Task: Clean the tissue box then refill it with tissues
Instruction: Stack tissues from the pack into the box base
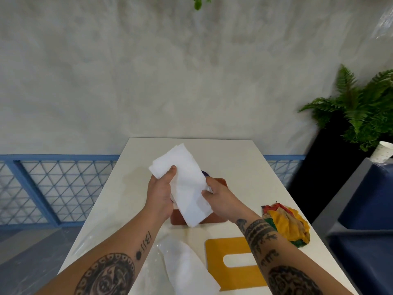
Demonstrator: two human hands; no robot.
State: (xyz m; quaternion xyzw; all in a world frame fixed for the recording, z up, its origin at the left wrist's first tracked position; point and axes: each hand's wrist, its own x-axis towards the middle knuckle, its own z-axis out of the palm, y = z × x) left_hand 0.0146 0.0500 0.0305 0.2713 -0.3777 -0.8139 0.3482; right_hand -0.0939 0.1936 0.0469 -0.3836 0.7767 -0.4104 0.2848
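Both hands hold a folded stack of white tissues (187,184) above the white table (244,162). My left hand (160,188) grips the stack's left edge, thumb on top. My right hand (217,195) pinches its right edge. Under the stack sits the brown tissue box base (214,219), mostly hidden by the tissues and hands. The yellow lid (231,262) with its oblong slot lies flat near the table's front edge. More white tissue in clear plastic wrap (182,267) lies at the front left.
A crumpled multicoloured cloth (287,226) lies at the table's right edge. A potted fern (361,111) in a black planter stands at the right, with a paper cup (382,154) on a dark blue seat. A blue lattice railing (42,184) runs behind the table.
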